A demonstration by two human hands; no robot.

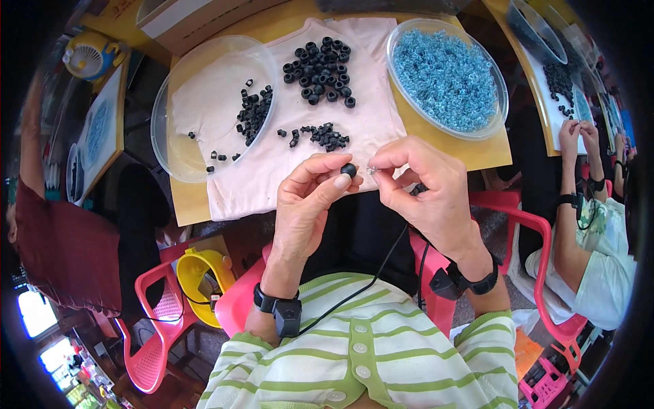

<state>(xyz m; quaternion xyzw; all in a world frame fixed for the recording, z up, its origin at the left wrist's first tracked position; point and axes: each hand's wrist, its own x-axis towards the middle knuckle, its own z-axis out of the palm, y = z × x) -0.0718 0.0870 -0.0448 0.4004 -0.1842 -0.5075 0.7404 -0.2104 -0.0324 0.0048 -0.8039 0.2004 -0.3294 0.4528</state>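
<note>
My left hand (pixel 306 187) pinches a round black plastic part (pixel 349 170) between thumb and fingertips, just past the table's near edge. Close to its right, my right hand (pixel 426 187) grips a small clear plastic piece (pixel 371 170) with thumb and forefinger. A small gap separates the two parts. Something dark (pixel 418 189) shows among the curled fingers of my right hand; its kind is unclear. Ahead on a pale pink cloth (pixel 231 194) lie a pile of round black parts (pixel 319 71) with holes and a smaller heap of little black pieces (pixel 328 136).
A clear round tub (pixel 160 129) with small black pieces stands at the left. At the right, another tub (pixel 505 102) holds many bluish clear pieces (pixel 446 78). A cardboard box (pixel 197 24) sits behind. Co-workers are at both sides; a yellow bucket (pixel 187 286) and pink chairs (pixel 153 341) stand below.
</note>
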